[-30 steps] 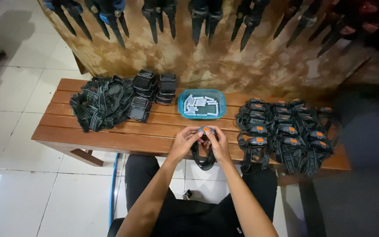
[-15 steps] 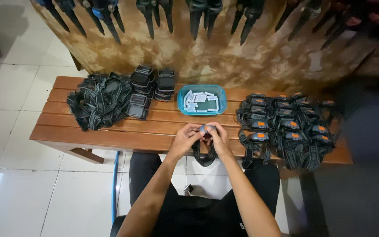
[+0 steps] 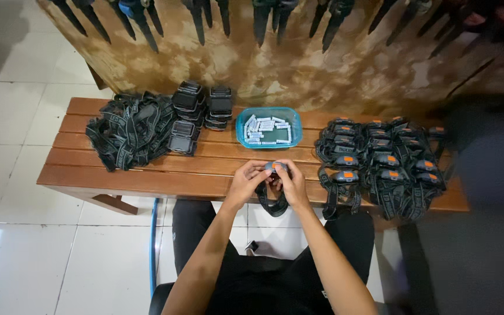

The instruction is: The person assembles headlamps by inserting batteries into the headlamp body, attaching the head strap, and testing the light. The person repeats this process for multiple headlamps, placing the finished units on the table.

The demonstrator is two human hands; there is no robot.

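The left hand [image 3: 246, 182] and the right hand [image 3: 290, 182] meet over the near edge of a wooden slatted bench [image 3: 147, 175]. Both hands grasp one headlamp [image 3: 276, 168]: fingers wrap its small dark body from either side, thumbs on top. The elastic strap [image 3: 274, 204] of the headlamp hangs in a loop below the hands, in front of the bench edge.

Just beyond the hands, on the bench, stands a blue plastic tray [image 3: 268, 128] holding small white batteries [image 3: 266, 129]. To the right of the tray lies a heap of headlamps with orange buttons [image 3: 380, 163], straps tangled together. To the left of the tray stand stacks of black lamp housings [image 3: 202, 108]. Further left lies a pile of grey-and-black straps [image 3: 126, 134]. The bench stands on a white tiled floor [image 3: 42, 262].
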